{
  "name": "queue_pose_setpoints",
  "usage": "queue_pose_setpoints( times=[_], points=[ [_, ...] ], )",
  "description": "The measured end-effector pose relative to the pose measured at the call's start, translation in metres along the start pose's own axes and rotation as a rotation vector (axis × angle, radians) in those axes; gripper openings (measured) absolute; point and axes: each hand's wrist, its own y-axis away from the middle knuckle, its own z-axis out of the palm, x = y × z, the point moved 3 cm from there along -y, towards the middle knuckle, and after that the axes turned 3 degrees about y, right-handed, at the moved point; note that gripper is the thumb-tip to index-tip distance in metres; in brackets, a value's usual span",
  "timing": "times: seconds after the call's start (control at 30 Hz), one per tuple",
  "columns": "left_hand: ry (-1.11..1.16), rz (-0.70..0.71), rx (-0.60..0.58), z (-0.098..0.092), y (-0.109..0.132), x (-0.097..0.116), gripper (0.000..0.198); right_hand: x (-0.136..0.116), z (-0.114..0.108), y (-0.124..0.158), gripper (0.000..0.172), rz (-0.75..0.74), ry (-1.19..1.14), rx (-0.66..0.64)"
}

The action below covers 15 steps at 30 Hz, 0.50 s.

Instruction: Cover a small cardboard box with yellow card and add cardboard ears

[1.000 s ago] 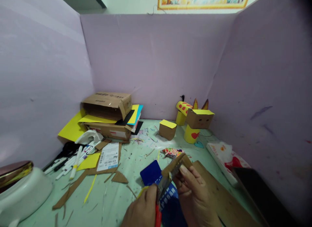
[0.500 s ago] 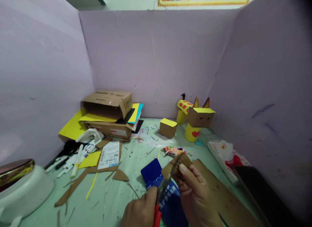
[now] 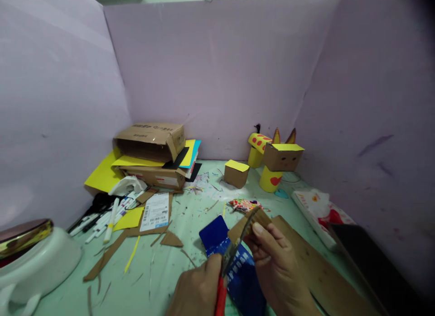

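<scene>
My left hand (image 3: pixel 199 284) is closed around the red-handled scissors (image 3: pixel 221 293), low in the middle of the view. The blades point up and away, crossing a small piece of brown cardboard (image 3: pixel 261 217). That piece is pinched between the thumb and fingers of my right hand (image 3: pixel 277 257). Under both hands lies a dark blue printed packet (image 3: pixel 246 280) on the pale green table (image 3: pixel 129 302). A larger flat cardboard sheet (image 3: pixel 316 266) extends beneath and to the right of my right hand.
Cardboard boxes (image 3: pixel 152 141) with coloured sheets stand back left, near markers (image 3: pixel 111 221) and scraps. A small box (image 3: pixel 236 175) and a cat-faced cardboard figure (image 3: pixel 283 158) stand at the back. A white pot (image 3: pixel 50 266) is left; a dark slab (image 3: pixel 370 261) is right.
The view has tilted slightly downward, so the walls and back objects appear a little higher. My hands keep their grips on the scissors and cardboard piece.
</scene>
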Motion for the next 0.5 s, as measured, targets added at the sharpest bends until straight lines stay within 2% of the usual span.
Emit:
queue_pose_setpoints(
  times=[0.17,0.33,0.5],
  points=[
    [-0.066,-0.035,-0.048,-0.005,-0.005,0.007,0.022,0.006,-0.005,0.001,0.021,-0.024,0.029,-0.041],
    [-0.151,-0.078,-0.036,-0.020,-0.008,0.019,0.029,0.020,-0.007,0.006,0.020,-0.033,0.174,-0.209],
    [-0.308,-0.043,-0.082,-0.023,-0.005,0.019,0.035,0.022,-0.008,0.006,0.022,-0.024,0.191,-0.209]
  ],
)
